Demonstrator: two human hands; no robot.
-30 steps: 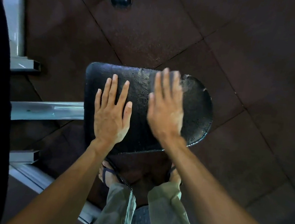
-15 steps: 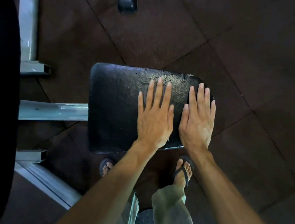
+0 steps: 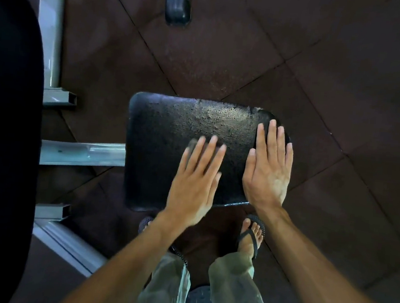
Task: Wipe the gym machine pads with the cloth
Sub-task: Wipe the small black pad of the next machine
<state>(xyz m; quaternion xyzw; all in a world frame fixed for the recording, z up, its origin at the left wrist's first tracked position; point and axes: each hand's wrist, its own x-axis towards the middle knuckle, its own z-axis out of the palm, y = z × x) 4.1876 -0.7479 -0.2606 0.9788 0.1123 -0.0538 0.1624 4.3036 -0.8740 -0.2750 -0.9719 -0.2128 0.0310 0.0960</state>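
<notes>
A black, worn seat pad sits level below me on a grey frame. My left hand lies flat on its near middle, fingers spread and blurred by motion. A dark grey cloth shows only as a faint patch under those fingertips, pressed to the pad. My right hand rests flat and empty on the pad's right end, fingers together near the rounded corner.
A grey steel tube carries the pad from the left, with a grey upright behind it. A large black pad fills the left edge. A rubber-capped foot stands at the top. My sandalled right foot is on dark floor tiles.
My left hand moved from the pad's left part to its middle, onto the cloth, and now slides back toward me. My right hand left the cloth and went to the pad's right end.
</notes>
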